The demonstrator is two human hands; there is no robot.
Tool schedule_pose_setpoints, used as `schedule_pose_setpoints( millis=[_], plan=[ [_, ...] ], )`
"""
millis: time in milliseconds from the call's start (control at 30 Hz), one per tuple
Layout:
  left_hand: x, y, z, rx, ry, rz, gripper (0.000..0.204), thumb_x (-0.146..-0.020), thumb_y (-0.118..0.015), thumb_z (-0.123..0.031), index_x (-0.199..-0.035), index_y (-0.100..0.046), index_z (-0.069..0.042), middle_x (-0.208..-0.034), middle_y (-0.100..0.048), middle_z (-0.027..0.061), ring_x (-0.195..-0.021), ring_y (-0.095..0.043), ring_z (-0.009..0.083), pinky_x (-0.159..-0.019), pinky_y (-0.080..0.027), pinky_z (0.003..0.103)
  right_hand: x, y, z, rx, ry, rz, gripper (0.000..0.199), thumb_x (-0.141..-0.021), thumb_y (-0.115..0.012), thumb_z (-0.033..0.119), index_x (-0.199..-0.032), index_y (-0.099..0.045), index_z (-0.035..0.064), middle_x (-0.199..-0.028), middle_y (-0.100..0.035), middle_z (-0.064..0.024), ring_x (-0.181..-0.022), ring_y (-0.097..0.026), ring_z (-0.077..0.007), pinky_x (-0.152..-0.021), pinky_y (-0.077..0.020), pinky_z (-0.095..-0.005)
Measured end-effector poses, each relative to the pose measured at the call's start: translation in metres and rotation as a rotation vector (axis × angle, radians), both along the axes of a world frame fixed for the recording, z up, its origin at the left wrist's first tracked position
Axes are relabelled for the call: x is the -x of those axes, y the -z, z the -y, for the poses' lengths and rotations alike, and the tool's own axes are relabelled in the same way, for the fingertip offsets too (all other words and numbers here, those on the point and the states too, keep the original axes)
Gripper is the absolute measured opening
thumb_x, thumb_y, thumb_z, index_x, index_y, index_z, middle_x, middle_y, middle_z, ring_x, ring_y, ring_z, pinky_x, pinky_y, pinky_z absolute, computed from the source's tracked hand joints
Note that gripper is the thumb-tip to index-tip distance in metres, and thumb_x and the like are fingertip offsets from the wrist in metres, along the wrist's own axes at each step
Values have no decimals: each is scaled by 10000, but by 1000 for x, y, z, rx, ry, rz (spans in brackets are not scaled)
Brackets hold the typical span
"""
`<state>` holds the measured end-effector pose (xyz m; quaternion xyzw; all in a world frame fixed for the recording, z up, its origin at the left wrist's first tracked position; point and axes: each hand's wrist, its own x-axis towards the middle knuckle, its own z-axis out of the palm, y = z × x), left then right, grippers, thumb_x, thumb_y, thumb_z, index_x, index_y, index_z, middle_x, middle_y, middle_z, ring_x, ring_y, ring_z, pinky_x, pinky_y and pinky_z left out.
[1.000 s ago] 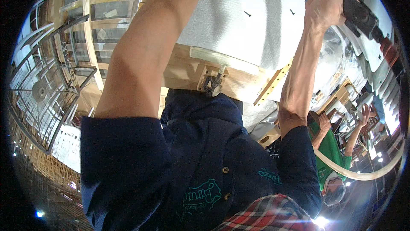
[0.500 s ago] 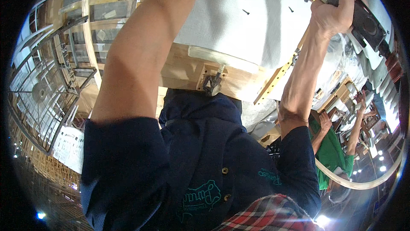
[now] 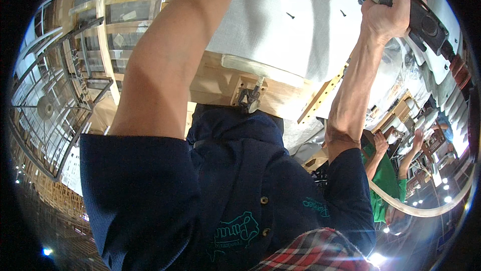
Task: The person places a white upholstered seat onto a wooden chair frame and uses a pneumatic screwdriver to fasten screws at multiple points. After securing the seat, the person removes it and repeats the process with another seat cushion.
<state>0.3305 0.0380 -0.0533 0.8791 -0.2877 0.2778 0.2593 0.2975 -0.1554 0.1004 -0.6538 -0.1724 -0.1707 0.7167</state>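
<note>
My right hand is wrapped round a power screwdriver with a pale front and a dark body. Its slim tip points left past the top of the view. Of my left arm only the forearm and elbow show; the hand lies beyond the upper edge. Between my arms is a white woven fabric surface, with two small dark screws lying apart on it. A metal toggle clamp is fixed to the wooden edge close to my body.
A yellow perforated strip runs along the right side. On the left stand wooden slats and a wire-frame rack. A co-worker in green is at the right, near a pale curved hose.
My right hand and the screwdriver have shifted slightly left and down. My left upper arm has swung a little outward. The co-worker's hands have moved.
</note>
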Motion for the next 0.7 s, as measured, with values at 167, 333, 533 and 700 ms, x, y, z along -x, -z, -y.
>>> schedule_pose_setpoints(
  millis=[167,333,533,700],
  plan=[
    [-1,1,-1,9,-3,16,467,-773,-768,-396,-1165,-721,-148,-1085,-684,35,-1016,-564,257,-963,-456,409,0,4,1,-43,-63,3,80,-945,-620,52,-1002,-607,-3,-735,-614,-113,-641,-608,-220,-649,-527,-366],
    [-1,1,0,20,7,12,454,-770,-765,-390,-1155,-722,-154,-1083,-680,35,-1016,-560,257,-962,-457,411,-2,6,1,-53,-65,2,80,-944,-624,49,-1001,-606,-3,-742,-610,-112,-640,-599,-216,-650,-526,-369],
    [-1,2,-1,23,11,15,451,-762,-769,-386,-1148,-717,-158,-1084,-670,30,-1020,-553,261,-963,-456,416,0,0,-5,-78,-67,-16,83,-940,-632,51,-994,-610,-8,-737,-606,-113,-641,-593,-215,-655,-524,-371],
    [0,0,-1,12,13,14,468,-753,-783,-382,-1156,-710,-156,-1090,-665,32,-1027,-549,263,-969,-452,420,-4,2,-2,-83,-67,-15,89,-936,-636,53,-997,-615,-8,-737,-608,-115,-636,-589,-215,-651,-523,-372]
  ],
)
